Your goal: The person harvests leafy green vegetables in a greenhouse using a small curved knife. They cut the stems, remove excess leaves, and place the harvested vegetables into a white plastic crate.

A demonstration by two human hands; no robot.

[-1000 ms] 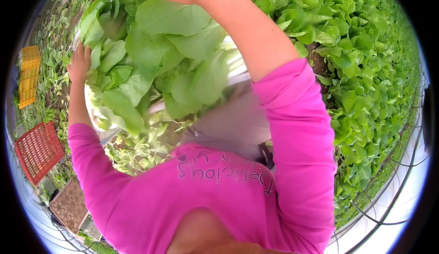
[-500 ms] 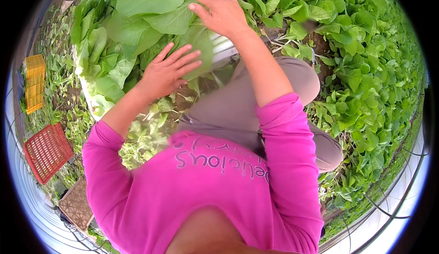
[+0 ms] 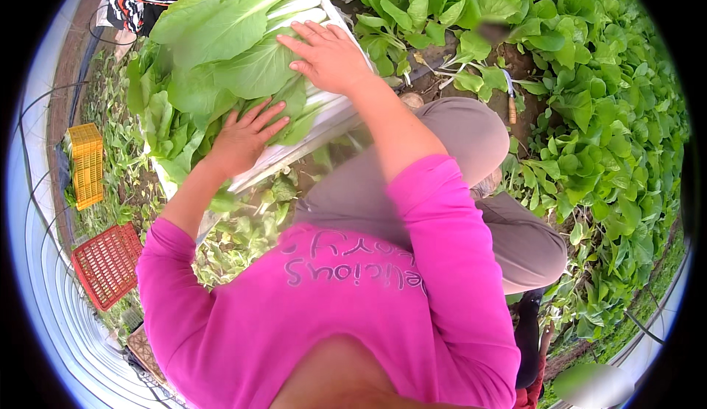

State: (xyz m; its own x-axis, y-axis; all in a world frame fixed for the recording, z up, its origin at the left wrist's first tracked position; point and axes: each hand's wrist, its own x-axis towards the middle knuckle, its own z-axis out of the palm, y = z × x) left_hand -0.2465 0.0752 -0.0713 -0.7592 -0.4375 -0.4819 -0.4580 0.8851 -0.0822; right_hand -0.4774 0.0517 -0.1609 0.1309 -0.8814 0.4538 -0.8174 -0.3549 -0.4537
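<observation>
Green leafy vegetables (image 3: 221, 48) under both hands (palms flat).

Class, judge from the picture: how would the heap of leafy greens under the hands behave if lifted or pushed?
The leafy greens would probably flop: the broad leaves bend over the white crate. They likely bruise or tear easily, being thin. Loosely piled under the left hand and right hand, they may slide apart.
</observation>
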